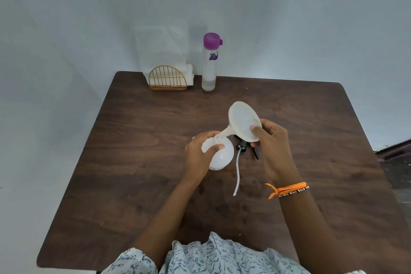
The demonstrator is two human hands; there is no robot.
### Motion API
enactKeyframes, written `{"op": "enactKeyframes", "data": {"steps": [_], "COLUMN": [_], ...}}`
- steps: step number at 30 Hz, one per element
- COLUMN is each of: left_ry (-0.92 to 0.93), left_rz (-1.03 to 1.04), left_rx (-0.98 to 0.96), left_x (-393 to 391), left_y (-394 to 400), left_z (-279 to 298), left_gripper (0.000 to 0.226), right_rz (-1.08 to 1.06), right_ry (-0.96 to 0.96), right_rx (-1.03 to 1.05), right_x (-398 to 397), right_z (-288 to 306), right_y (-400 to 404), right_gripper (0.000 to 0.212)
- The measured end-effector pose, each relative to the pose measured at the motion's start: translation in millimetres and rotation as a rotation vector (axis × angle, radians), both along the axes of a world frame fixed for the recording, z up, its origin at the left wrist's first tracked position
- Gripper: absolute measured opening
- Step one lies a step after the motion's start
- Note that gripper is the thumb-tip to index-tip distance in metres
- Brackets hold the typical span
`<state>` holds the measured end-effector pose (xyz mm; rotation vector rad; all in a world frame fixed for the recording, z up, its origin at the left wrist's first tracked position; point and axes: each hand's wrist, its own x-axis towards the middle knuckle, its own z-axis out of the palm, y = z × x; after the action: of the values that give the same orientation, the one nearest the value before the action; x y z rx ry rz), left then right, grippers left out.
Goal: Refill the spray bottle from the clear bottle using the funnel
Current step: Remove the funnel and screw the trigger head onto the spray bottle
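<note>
spray bottle point(220, 155): funnel point(243, 121) spout in neck | clear bottle point(209, 62): low liquid

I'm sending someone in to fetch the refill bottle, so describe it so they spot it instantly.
At the brown table's far edge by the wall, right of the gold wire napkin holder, stands the tall clear bottle. Its purple cap sets it apart.

A dark wooden table point(138, 162) stands against pale blue walls point(66, 18).
</note>
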<state>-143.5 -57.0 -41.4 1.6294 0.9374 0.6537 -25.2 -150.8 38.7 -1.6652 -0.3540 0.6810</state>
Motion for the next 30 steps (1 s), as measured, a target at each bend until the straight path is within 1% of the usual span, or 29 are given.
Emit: {"op": "enactKeyframes", "data": {"steps": [4,8,11,14,18,21,23,25,27,29,30], "left_ry": [0.025,0.022,0.023,0.004,0.007,0.032,0.038,0.011,-0.057,-0.110,-0.107], "left_rz": [0.004,0.003,0.000,-0.008,-0.021,-0.041,-0.060,-0.070,-0.052,-0.032,-0.034], "left_rx": [0.012,0.013,0.007,-0.001,-0.011,-0.032,-0.055,-0.097,-0.139,-0.166,-0.169], "left_x": [1.0,1.5,2.2,1.4,0.0,-1.7,-3.0,-2.6,0.2,7.7,13.5], "left_y": [0.9,1.4,1.9,1.7,1.1,2.0,3.1,5.9,13.0,24.6,32.2], "left_z": [-2.0,-2.3,-2.8,-2.5,-1.1,0.2,1.4,5.3,11.7,17.1,18.9], "left_gripper": [0.026,0.027,0.027,0.028,0.028,0.031,0.030,0.028,0.027,0.022,0.018], "right_rz": [-0.004,0.042,0.033,0.071,0.057,0.049,0.038,0.023,0.000,-0.034,-0.053], "right_ry": [-0.027,0.046,-0.042,0.076,0.078,0.243,0.298,0.312,0.256,0.123,0.041], "right_rx": [-0.066,0.000,-0.047,0.042,0.017,0.118,0.150,0.173,0.162,0.096,0.054], "right_x": [0.8,3.3,5.9,5.3,11.1,17.3,23.2,30.6,40.2,52.3,59.0], "right_z": [-9.9,-14.8,-18.1,-19.0,-25.3,-26.1,-26.3,-28.5,-32.3,-38.3,-41.7], "right_y": [1.9,1.2,0.6,0.7,-1.3,0.0,3.7,9.9,19.8,34.3,43.4], "right_gripper": [0.018,0.016,0.017,0.018,0.017,0.020,0.020,0.019,0.016,0.014,0.015]}}
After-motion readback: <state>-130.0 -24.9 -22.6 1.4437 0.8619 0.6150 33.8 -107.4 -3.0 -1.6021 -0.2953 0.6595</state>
